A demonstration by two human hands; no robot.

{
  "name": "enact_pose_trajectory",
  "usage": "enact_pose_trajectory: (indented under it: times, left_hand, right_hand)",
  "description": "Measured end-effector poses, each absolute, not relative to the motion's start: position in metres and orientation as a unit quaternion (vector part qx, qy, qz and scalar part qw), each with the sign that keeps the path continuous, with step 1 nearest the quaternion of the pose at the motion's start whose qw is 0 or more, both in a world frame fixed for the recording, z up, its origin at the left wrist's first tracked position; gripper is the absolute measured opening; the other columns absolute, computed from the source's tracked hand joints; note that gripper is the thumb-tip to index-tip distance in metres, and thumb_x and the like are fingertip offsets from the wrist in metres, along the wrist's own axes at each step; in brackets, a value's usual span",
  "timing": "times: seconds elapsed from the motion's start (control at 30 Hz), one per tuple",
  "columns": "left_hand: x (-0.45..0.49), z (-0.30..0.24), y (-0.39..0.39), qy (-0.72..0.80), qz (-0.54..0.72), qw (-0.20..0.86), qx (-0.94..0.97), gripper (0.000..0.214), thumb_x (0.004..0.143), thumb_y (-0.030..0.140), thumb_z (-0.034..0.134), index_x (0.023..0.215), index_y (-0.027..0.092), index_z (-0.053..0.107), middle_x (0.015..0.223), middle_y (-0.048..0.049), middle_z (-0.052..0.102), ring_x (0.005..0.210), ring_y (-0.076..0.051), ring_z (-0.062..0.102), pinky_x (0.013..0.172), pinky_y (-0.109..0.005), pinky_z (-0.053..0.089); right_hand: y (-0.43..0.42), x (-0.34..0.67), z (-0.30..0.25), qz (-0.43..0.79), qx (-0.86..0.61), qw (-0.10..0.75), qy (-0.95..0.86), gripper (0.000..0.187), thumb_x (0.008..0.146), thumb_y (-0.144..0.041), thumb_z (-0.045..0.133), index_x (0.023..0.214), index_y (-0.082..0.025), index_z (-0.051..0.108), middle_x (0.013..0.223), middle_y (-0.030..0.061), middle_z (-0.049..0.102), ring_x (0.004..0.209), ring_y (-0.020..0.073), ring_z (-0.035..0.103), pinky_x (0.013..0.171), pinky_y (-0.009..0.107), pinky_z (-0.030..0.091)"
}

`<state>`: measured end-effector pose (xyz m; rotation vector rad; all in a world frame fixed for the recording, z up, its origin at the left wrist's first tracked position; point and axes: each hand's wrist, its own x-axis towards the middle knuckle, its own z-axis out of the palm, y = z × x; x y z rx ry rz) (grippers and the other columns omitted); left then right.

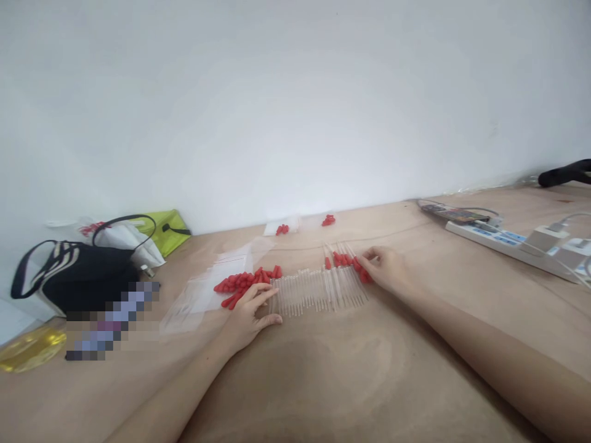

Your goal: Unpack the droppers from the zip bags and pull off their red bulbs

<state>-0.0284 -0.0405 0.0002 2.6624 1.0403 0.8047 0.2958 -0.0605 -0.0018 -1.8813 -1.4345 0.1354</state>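
A row of clear, thin glass dropper tubes [302, 292] lies side by side on the wooden table. My left hand [252, 311] rests at the row's left end, thumb and fingers apart, fingertips at the outermost tubes. Behind that hand is a pile of red rubber bulbs [237, 282]. At the right end, several tubes have red bulbs [341, 259] at their far ends. There my right hand [377, 264] has its thumb and fingers closed on a red bulb [362, 263]; its fingers partly hide this bulb and those around it.
Clear plastic bags [221, 280] lie at the left, and two small groups of red bulbs [328, 219] lie near the wall. A black bag [87, 274] and a yellow-green pouch [173, 231] stand far left. On the right are a white power strip [508, 246] and a phone [457, 214].
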Motion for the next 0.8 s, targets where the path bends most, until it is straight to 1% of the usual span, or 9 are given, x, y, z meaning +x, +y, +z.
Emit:
enact_pose_trajectory:
  times: [0.13,0.2,0.3,0.43,0.53,0.63,0.73,0.8]
  left_hand:
    - [-0.03,-0.003,-0.039,0.36,0.284,0.046,0.887,0.041,0.073,0.045,0.057,0.11,0.026,0.056,0.106,-0.0066,0.051,0.097,-0.021,0.052,0.08,-0.036,0.048]
    - [-0.031,-0.004,-0.039,0.362,0.293,0.027,0.885,0.041,0.074,0.046,0.057,0.11,0.026,0.056,0.107,-0.0071,0.051,0.099,-0.022,0.051,0.084,-0.04,0.045]
    - [-0.032,-0.004,-0.039,0.354,0.299,0.005,0.886,0.039,0.075,0.045,0.056,0.109,0.025,0.057,0.107,-0.008,0.051,0.1,-0.023,0.049,0.085,-0.042,0.044]
    - [-0.031,-0.003,-0.039,0.339,0.297,-0.014,0.893,0.034,0.077,0.039,0.055,0.109,0.026,0.056,0.112,-0.0084,0.05,0.103,-0.023,0.047,0.086,-0.042,0.043]
    - [-0.03,-0.003,-0.039,0.33,0.295,-0.024,0.896,0.033,0.079,0.034,0.054,0.111,0.024,0.055,0.113,-0.0087,0.049,0.106,-0.023,0.046,0.088,-0.042,0.042]
    - [-0.029,-0.001,-0.04,0.325,0.291,-0.03,0.899,0.034,0.08,0.032,0.052,0.113,0.024,0.053,0.114,-0.0088,0.049,0.106,-0.022,0.046,0.088,-0.04,0.042]
    - [-0.025,0.0,-0.043,0.326,0.287,-0.037,0.9,0.036,0.081,0.031,0.05,0.117,0.024,0.049,0.114,-0.0083,0.049,0.107,-0.022,0.046,0.089,-0.04,0.042]
    - [-0.02,0.0,-0.046,0.322,0.294,-0.045,0.899,0.04,0.081,0.031,0.05,0.121,0.024,0.045,0.114,-0.0081,0.049,0.108,-0.022,0.045,0.09,-0.039,0.041]
  right_hand:
    - [-0.042,0.28,0.006,0.012,-0.726,0.305,-0.616,0.028,0.074,-0.044,0.048,0.071,-0.023,0.066,0.081,0.0048,0.065,0.086,0.0234,0.053,0.076,0.037,0.031]
    - [-0.032,0.271,0.009,0.004,-0.735,0.277,-0.619,0.031,0.074,-0.046,0.047,0.074,-0.023,0.067,0.082,0.0066,0.064,0.088,0.0247,0.052,0.078,0.04,0.03]
    - [-0.019,0.259,0.012,-0.004,-0.755,0.239,-0.611,0.031,0.072,-0.045,0.049,0.076,-0.02,0.067,0.085,0.0091,0.064,0.09,0.0267,0.051,0.078,0.043,0.028]
    - [-0.011,0.25,0.014,0.001,-0.775,0.202,-0.599,0.031,0.072,-0.042,0.049,0.07,-0.016,0.066,0.083,0.0128,0.063,0.088,0.0276,0.052,0.076,0.043,0.028]
    - [-0.012,0.249,0.018,0.005,-0.783,0.223,-0.58,0.028,0.073,-0.038,0.048,0.068,-0.016,0.064,0.083,0.0124,0.063,0.087,0.0267,0.053,0.076,0.042,0.028]
    - [-0.023,0.253,0.023,0.011,-0.767,0.283,-0.575,0.025,0.075,-0.035,0.046,0.069,-0.017,0.062,0.078,0.0081,0.064,0.085,0.0242,0.053,0.076,0.039,0.028]
    - [-0.045,0.259,0.021,0.011,-0.685,0.354,-0.637,0.02,0.077,-0.033,0.047,0.07,-0.019,0.059,0.076,0.0036,0.064,0.081,0.0201,0.051,0.074,0.034,0.029]
    - [-0.064,0.261,0.014,0.0,-0.605,0.374,-0.703,0.017,0.079,-0.032,0.048,0.072,-0.02,0.058,0.077,0.0021,0.063,0.076,0.0177,0.05,0.073,0.032,0.029]
